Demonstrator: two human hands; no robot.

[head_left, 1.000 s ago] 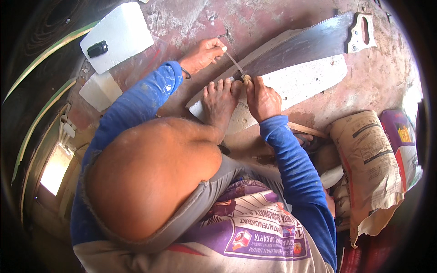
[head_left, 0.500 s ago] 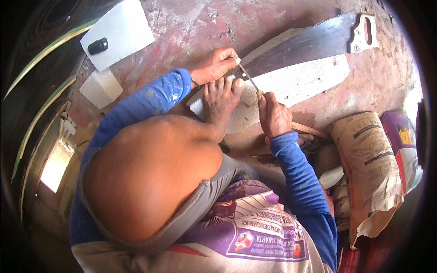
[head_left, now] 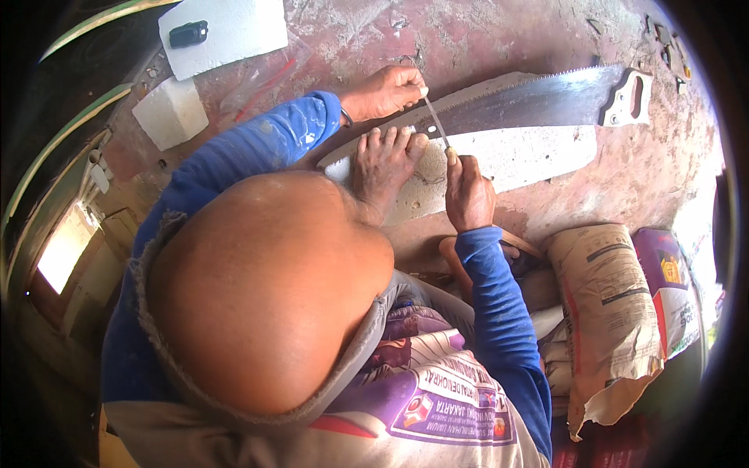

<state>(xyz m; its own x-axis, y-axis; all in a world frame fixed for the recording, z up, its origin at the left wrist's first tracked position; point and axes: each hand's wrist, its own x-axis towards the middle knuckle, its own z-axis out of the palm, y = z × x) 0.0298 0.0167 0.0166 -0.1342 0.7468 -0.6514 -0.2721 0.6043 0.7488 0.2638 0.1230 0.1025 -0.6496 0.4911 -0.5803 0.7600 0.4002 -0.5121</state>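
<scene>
A slim metal file (head_left: 436,121) slants between my two hands over the narrow end of a handsaw. Its far tip is pinched by my left hand (head_left: 388,92), fingers closed. My right hand (head_left: 471,191) is wrapped round the file's near end, thumb pressed along it; the handle is mostly hidden in the fist. The handsaw (head_left: 530,101) has its toothed edge on the far side and its pale handle at the right. Under it lies a long whitish slab (head_left: 515,156). My bare foot (head_left: 386,160) presses on the slab's left part, beside the saw's narrow end.
At the upper left, a white block (head_left: 234,35) bears a small black object (head_left: 188,33); a smaller white block (head_left: 170,113) lies nearer. Brown paper sacks (head_left: 608,304) and a purple-and-white sack (head_left: 669,288) stand at the right. A wooden stick (head_left: 521,242) lies near my right wrist.
The whole view has shifted and turned slightly. The file now stands a little steeper in the picture, both hands still gripping it. Foot, saw and slab keep their places relative to each other.
</scene>
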